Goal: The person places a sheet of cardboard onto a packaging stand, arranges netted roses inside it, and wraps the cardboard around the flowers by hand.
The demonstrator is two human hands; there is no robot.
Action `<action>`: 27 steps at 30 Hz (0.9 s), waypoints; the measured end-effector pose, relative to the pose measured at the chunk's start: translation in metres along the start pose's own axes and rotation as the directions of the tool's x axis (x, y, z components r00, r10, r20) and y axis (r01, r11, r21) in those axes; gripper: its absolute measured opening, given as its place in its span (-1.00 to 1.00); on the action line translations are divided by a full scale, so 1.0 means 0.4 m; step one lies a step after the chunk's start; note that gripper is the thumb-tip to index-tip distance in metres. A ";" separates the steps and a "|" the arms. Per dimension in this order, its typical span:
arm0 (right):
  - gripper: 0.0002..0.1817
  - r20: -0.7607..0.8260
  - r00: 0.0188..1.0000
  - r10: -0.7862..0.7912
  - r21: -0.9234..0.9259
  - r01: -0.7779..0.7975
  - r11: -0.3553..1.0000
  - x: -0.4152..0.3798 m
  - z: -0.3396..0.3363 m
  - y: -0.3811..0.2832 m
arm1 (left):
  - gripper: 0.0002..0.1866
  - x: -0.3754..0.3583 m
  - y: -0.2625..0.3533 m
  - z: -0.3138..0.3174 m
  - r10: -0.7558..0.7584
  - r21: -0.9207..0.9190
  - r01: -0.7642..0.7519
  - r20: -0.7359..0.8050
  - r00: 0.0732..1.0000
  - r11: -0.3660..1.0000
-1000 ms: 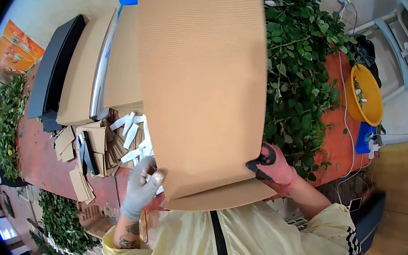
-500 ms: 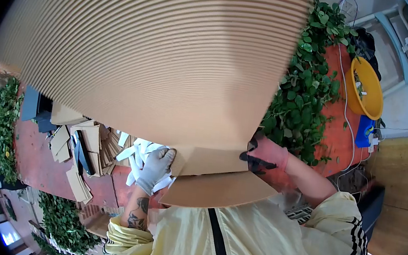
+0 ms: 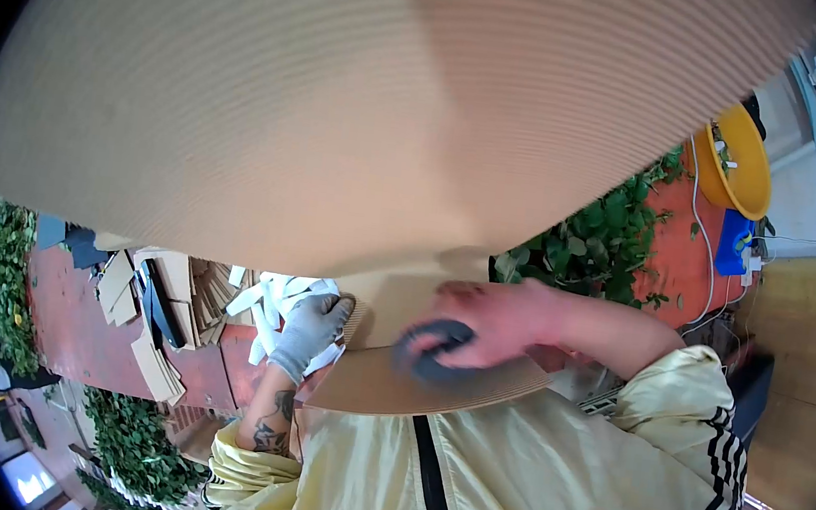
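A large corrugated cardboard sheet (image 3: pixel 342 127) fills the upper view, with its ridges towards me. Its lower part is bent into a narrow band and a flap (image 3: pixel 473 391) near my jacket. My left hand (image 3: pixel 312 328), in a pale grey glove, is closed around the left edge of the band. My right hand (image 3: pixel 464 334), in a pink glove with dark fingers, lies over the middle of the cardboard near the fold. Its fingers are curled but smeared by motion, so whether they hold anything cannot be made out.
White strips (image 3: pixel 271 305) lie just beyond my left hand. Further left, cut cardboard pieces (image 3: pixel 178 289) and a black stapler-like tool (image 3: pixel 161 302) rest on the red table (image 3: pixel 68 327). Leafy green stems (image 3: pixel 601 237), a yellow basin (image 3: pixel 747 173) and a blue box (image 3: pixel 735 242) are right.
My right hand has left the right edge and moved left onto the middle of the cardboard. The upper sheet has swung to the right and tilted closer. My left hand keeps its grip.
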State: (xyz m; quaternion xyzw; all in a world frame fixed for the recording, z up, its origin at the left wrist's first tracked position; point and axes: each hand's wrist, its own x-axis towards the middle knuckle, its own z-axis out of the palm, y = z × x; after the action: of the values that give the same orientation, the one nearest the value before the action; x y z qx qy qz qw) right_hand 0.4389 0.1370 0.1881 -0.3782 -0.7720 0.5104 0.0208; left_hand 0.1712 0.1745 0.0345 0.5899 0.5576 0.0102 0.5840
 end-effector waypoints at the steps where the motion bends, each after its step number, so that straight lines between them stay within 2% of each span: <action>1: -0.61 -0.026 0.999 -0.019 0.070 0.021 0.997 0.050 0.024 0.035 | -0.63 -0.011 0.018 -0.004 0.017 0.111 -0.017 -0.005 1.000 0.994; 2: -0.61 -0.027 0.999 -0.025 0.069 0.026 0.997 0.099 0.064 0.097 | -0.62 -0.018 0.025 -0.008 0.032 0.219 -0.029 -0.010 0.999 0.975; 3: -0.56 -0.096 0.975 -0.199 -0.287 0.165 0.944 0.152 0.119 0.180 | -0.62 0.009 -0.042 -0.003 0.057 0.231 -0.054 -0.006 0.998 0.971; 4: -0.50 -0.097 0.920 -0.379 -0.609 0.246 0.754 0.186 0.164 0.238 | -0.62 0.003 -0.038 -0.007 0.050 0.229 -0.047 -0.007 0.999 0.972; 5: -0.50 -0.086 0.920 -0.382 -0.606 0.256 0.753 0.203 0.198 0.272 | -0.61 -0.006 -0.021 -0.013 0.087 0.328 -0.082 -0.002 0.996 0.941; 6: -0.48 -0.108 0.937 -0.331 -0.641 0.189 0.744 0.216 0.219 0.287 | -0.60 -0.022 -0.001 -0.023 0.124 0.426 -0.114 0.005 0.992 0.898; 7: -0.46 -0.130 0.951 -0.280 -0.675 0.122 0.728 0.228 0.240 0.303 | -0.59 -0.054 0.039 -0.034 0.197 0.499 -0.140 -0.064 0.978 0.855; 8: -0.45 -0.143 0.961 -0.239 -0.674 0.082 0.734 0.227 0.248 0.305 | -0.59 -0.077 0.077 -0.040 0.198 0.499 -0.139 -0.066 0.978 0.855; 9: -0.45 -0.146 0.962 -0.232 -0.668 0.077 0.740 0.224 0.246 0.303 | -0.62 -0.093 0.123 -0.040 0.351 0.423 -0.240 -0.207 0.913 0.874; 10: -0.45 -0.151 0.960 -0.235 -0.664 0.078 0.744 0.220 0.244 0.301 | -0.63 -0.108 0.169 -0.036 0.475 0.358 -0.353 -0.349 0.808 0.864; 12: -0.44 -0.169 0.946 -0.276 -0.660 0.099 0.745 0.215 0.236 0.294 | -0.57 -0.125 0.253 -0.026 0.601 0.274 -0.582 -0.625 0.498 0.766; 13: -0.44 -0.196 0.923 -0.332 -0.650 0.131 0.748 0.214 0.227 0.281 | -0.51 -0.127 0.282 -0.025 0.590 0.260 -0.681 -0.747 0.307 0.684; 15: -0.43 -0.252 0.867 -0.430 -0.624 0.194 0.757 0.216 0.218 0.253 | -0.50 -0.118 0.300 -0.051 0.647 0.328 -0.756 -0.745 0.161 0.566; 16: -0.43 -0.217 0.900 -0.379 -0.617 0.175 0.768 0.222 0.222 0.254 | -0.55 -0.110 0.296 -0.086 0.747 0.380 -0.753 -0.629 0.215 0.537; 17: -0.37 -0.108 0.971 -0.216 -0.627 0.102 0.772 0.240 0.269 0.311 | -0.60 -0.081 0.274 -0.122 0.802 0.450 -0.683 -0.472 0.366 0.576; 18: -0.33 0.026 0.999 -0.028 -0.593 0.038 0.805 0.215 0.209 0.228 | -0.56 -0.042 0.306 -0.116 0.699 0.233 -0.768 -0.621 0.354 0.596; 19: -0.32 0.035 0.999 -0.028 -0.608 0.044 0.793 0.214 0.205 0.220 | -0.52 -0.028 0.354 -0.141 0.603 0.184 -0.647 -0.608 0.516 0.740; 20: -0.32 0.043 0.999 -0.025 -0.624 0.046 0.780 0.214 0.202 0.216 | -0.52 0.021 0.372 -0.165 0.604 0.183 -0.651 -0.610 0.512 0.736; 22: -0.32 0.051 0.998 -0.023 -0.622 0.050 0.782 0.217 0.206 0.222 | -0.42 0.123 0.353 -0.202 0.449 0.271 -0.360 -0.457 0.768 0.893; 23: -0.33 0.058 0.998 -0.026 -0.617 0.056 0.785 0.220 0.207 0.230 | -0.42 0.150 0.328 -0.201 0.452 0.271 -0.364 -0.456 0.767 0.891; 25: -0.33 0.015 0.998 -0.061 -0.610 0.057 0.790 0.225 0.231 0.256 | -0.37 0.183 0.276 -0.195 0.456 0.428 -0.240 -0.524 0.720 0.871; 27: -0.33 -0.040 0.994 -0.097 -0.586 0.056 0.808 0.228 0.247 0.279 | -0.40 0.128 0.241 -0.190 0.526 0.320 -0.439 -0.684 0.506 0.839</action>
State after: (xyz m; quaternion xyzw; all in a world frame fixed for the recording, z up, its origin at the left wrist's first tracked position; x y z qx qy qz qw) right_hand 0.3951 0.1375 0.0189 -0.3519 -0.9048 0.2344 -0.0496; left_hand 0.2026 0.2896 0.0933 0.6928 0.5595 0.3850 0.2425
